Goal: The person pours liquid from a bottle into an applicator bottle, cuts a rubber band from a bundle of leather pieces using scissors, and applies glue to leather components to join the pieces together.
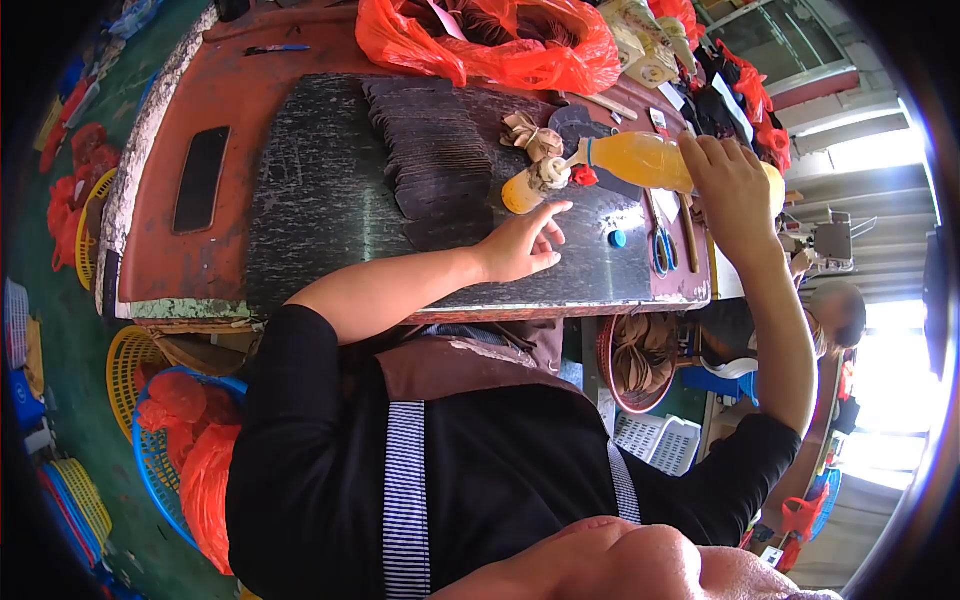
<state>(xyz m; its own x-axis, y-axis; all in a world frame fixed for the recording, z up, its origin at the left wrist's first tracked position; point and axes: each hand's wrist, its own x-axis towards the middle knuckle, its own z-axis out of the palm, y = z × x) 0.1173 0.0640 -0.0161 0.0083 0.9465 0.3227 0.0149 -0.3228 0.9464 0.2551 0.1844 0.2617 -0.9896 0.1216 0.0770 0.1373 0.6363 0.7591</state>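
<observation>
Bottle (640, 161) in right hand (728, 180) points toward jar (524, 191).

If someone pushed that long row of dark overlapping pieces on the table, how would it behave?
The row of dark pieces would probably slide and spread, since they overlap with no tie showing. Each looks thin, so probably light and maybe bendy.
</observation>
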